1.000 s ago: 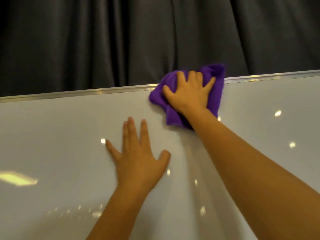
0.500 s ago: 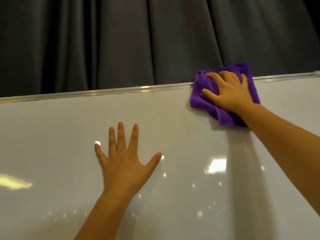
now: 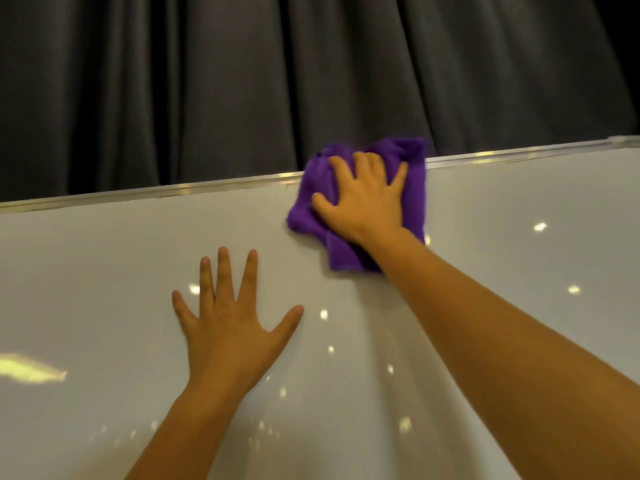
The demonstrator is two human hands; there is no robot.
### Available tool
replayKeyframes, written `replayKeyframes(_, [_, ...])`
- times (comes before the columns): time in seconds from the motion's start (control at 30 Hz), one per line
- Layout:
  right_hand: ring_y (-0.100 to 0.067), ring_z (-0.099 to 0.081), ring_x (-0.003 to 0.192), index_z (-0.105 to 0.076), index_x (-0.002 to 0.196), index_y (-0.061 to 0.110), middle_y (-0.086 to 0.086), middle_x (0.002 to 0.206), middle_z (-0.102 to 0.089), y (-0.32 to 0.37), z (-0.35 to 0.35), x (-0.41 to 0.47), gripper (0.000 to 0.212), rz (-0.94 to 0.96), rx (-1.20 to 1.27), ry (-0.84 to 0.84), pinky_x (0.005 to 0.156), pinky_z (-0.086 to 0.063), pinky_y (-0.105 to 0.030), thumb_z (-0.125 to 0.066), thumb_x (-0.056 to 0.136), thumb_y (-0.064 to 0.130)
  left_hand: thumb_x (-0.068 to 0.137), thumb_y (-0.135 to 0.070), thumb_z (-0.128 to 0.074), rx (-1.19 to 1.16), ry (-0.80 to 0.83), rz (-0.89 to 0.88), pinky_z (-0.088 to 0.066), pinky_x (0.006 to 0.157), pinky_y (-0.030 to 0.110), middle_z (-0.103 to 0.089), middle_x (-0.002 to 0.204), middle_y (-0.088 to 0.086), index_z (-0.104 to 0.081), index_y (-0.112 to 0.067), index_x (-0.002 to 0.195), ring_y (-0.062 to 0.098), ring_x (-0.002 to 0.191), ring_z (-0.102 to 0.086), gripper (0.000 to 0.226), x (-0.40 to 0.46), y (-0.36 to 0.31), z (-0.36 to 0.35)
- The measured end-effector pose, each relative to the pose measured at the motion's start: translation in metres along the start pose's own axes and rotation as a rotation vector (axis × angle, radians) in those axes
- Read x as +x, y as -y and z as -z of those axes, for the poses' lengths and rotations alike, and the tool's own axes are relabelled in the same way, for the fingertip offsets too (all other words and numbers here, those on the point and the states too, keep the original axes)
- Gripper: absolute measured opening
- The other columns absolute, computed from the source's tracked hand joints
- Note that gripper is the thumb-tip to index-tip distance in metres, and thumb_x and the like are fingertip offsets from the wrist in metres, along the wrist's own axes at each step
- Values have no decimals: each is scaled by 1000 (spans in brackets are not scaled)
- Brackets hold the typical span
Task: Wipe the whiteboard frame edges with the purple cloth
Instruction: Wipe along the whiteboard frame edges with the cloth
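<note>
A white whiteboard point(image 3: 104, 271) fills the lower view, with a thin silver frame edge point(image 3: 173, 192) along its top. The purple cloth point(image 3: 414, 188) is folded over that top edge, right of centre. My right hand point(image 3: 363, 199) presses flat on the cloth with its fingers curled over the frame. My left hand point(image 3: 228, 320) lies flat on the board below and left of the cloth, fingers spread, holding nothing. The frame under the cloth is hidden.
A dark grey pleated curtain point(image 3: 242, 81) hangs behind the board. The board's top right corner point(image 3: 620, 142) shows at the far right. Ceiling lights reflect as bright spots on the glossy surface.
My right hand slid the cloth right along the top edge, then back to the left. My left hand stayed flat on the board.
</note>
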State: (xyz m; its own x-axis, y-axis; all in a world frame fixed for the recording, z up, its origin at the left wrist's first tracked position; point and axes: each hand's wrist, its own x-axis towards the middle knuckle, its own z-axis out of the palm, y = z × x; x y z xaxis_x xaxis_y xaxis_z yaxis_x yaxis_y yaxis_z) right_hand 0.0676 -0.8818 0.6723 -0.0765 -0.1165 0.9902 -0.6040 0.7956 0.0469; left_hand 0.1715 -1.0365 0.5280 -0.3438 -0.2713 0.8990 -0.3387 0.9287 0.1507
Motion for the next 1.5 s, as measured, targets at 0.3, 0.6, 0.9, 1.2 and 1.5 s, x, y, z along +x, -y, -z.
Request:
replayKeyframes(0.3, [-29, -35, 128, -32, 138, 31, -7, 136, -42, 1, 0, 20, 65, 233, 17, 36, 110, -8, -59, -34, 83, 67, 51, -90, 13, 12, 18, 27, 10, 112, 54, 43, 142, -6, 41, -42, 127, 22, 141, 27, 94, 2, 3, 3])
replayKeyframes(0.6, [-29, -38, 126, -33, 136, 29, -7, 133, -45, -96, 16, 22, 64, 124, -20, 39, 110, -11, -57, -32, 85, 67, 72, -79, -16, -57, 93, 217, 5, 114, 57, 27, 155, 5, 22, -23, 146, 25, 143, 22, 100, 6, -48, 4])
replayKeyframes(0.9, [-29, -39, 125, -33, 136, 29, -7, 133, -45, -164, 31, 17, 65, 160, -28, 50, 110, -13, -56, -31, 84, 68, 57, -84, 15, -31, 2, -30, 8, 109, 66, 36, 150, -3, 46, -45, 120, 23, 140, 30, 81, 3, -158, -24])
replayKeyframes(1.2, [-35, -33, 130, -36, 135, 28, -14, 136, -43, -254, 52, 10, 62, -227, -84, 16, 110, -7, -61, -29, 86, 65, 62, -83, 11, -18, -32, -41, 6, 109, 66, 32, 153, -3, 37, -45, 131, 22, 141, 29, 84, 3, -153, -28])
replayKeyframes(1.5, [-28, -41, 123, -36, 135, 27, -5, 131, -48, -163, 26, 26, 64, 265, -30, 62, 107, -15, -59, -33, 84, 66, 60, -84, 8, 11, -46, -25, 5, 110, 63, 27, 154, -5, 33, -46, 132, 21, 143, 23, 85, 4, -138, -23])
